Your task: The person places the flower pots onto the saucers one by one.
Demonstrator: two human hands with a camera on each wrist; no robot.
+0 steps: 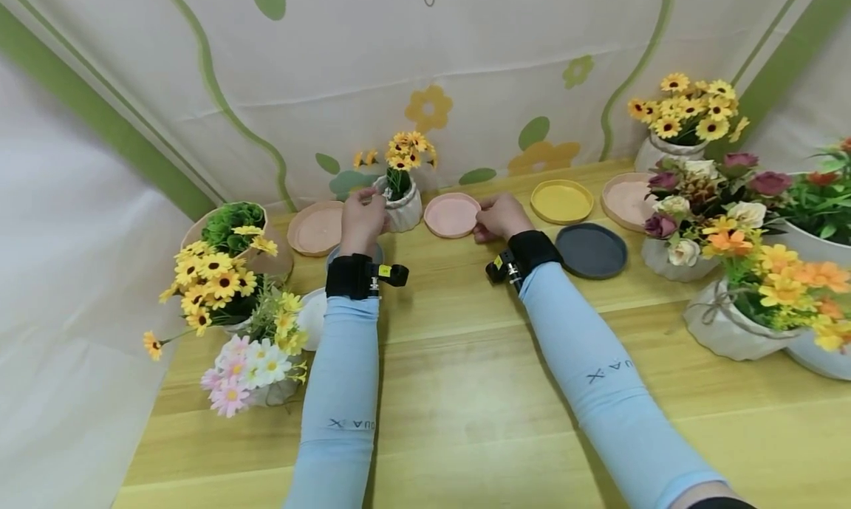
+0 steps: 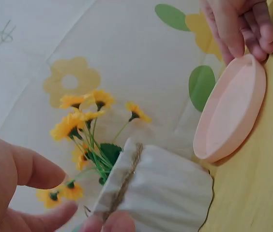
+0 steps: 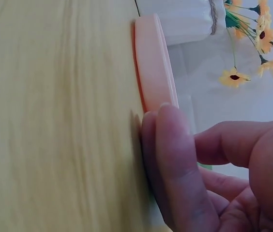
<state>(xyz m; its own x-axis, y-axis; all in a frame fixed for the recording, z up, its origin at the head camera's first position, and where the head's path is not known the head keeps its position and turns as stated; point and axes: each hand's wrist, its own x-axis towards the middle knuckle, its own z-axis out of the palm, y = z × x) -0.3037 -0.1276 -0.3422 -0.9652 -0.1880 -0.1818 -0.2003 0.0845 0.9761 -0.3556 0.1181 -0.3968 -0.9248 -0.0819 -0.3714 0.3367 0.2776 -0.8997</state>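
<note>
A white ribbed flower pot (image 1: 403,212) with a twine band holds yellow daisies (image 1: 407,151) near the back of the table. At its left side is my left hand (image 1: 362,221). In the left wrist view, that hand's thumb and forefinger stand apart, while other fingertips (image 2: 119,223) touch the pot. Just right of the pot lies a round pink saucer (image 1: 452,215). My right hand (image 1: 501,217) pinches the saucer's right rim, its thumb above and fingers low at the edge. The right wrist view shows these fingertips (image 3: 168,113) against the pink rim.
More saucers lie around: peach (image 1: 318,229), yellow (image 1: 561,202), dark grey (image 1: 591,250) and pale pink (image 1: 625,199). Potted flowers crowd the left, including pink and white daisies (image 1: 249,369). On the right stand roses (image 1: 685,250) and orange flowers (image 1: 781,280). A printed curtain (image 1: 319,73) hangs behind.
</note>
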